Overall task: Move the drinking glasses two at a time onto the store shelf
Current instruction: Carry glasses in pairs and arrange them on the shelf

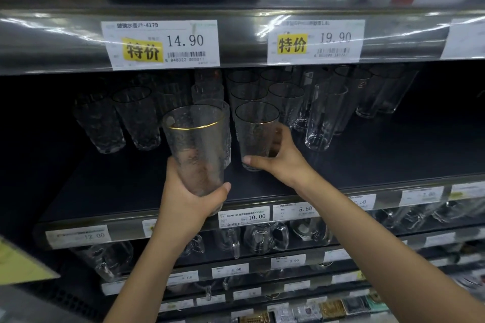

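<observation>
The dark shelf (367,155) holds about 12 glasses, the far ones (286,92) blurred and hard to count. 2 hands each grip 1 gold-rimmed glass, mouth up, long axis near vertical. The left hand (183,199) wraps the left glass (196,144) above the near edge. The right hand (283,162) clasps the right glass (256,134), base on the shelf.
</observation>
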The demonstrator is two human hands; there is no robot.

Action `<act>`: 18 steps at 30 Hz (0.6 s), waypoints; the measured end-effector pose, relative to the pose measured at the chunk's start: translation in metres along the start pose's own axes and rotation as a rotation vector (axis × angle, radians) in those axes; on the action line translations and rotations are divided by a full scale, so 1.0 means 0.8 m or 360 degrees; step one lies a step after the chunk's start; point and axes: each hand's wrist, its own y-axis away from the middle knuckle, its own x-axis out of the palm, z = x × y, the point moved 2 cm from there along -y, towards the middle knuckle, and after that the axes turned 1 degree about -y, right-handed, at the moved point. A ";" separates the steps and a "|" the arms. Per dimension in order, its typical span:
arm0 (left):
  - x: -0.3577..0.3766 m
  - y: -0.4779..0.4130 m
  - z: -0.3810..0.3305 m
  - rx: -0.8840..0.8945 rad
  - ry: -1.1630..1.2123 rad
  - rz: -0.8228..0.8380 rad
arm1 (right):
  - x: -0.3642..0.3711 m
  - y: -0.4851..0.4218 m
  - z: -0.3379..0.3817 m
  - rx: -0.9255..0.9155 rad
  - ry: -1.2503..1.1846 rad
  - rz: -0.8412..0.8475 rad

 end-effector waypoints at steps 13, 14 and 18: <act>0.157 0.041 -0.064 0.0033 0.0150 0.0185 | -0.214 0.059 -0.034 -0.0107 0.0554 -0.0084; 0.176 0.043 -0.069 0.0030 0.0151 0.0179 | -0.236 0.059 -0.042 -0.0098 0.0608 -0.0095; 0.260 0.049 -0.089 -0.0049 0.0286 0.0177 | -0.324 0.047 -0.085 -0.0026 0.0842 -0.0089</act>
